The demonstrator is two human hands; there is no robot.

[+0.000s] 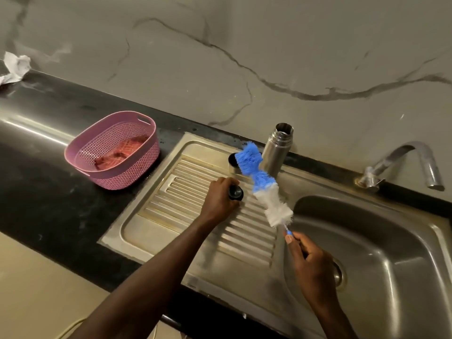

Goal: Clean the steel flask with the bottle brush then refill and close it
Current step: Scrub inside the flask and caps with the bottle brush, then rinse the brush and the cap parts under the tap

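Right hand (308,259) is closest to the lens, fingers pinched around the thin handle of the bottle brush (263,185), way down at the very tip. So that long blue and white bristle head is sticking out up and away with basically no leverage behind it. It's hanging over the ribbed drainboard (200,231), next to the sink bowl (381,243).

Left hand (220,198) is a bit further out, resting on the drainboard and curled around a small dark stopper (236,192), looks like the flask's inner plug but I can't say for sure.

Behind that, the steel flask (277,148) is standing upright and open at the back edge of the drainboard, nobody holding it. A steel cup lid (233,163) sits just beside it, partly hidden by the bristles.

Honestly, the risk I see: jab the brush into that flask one-handed and it tips right over, since it's tall, narrow and on slick steel. Left hand probably needs to drop the stopper and grab the body first. Gripping the handle so far back could also make the head wobble and miss the mouth.

Pink basket (115,152) and tap (411,165) are well out of the way.
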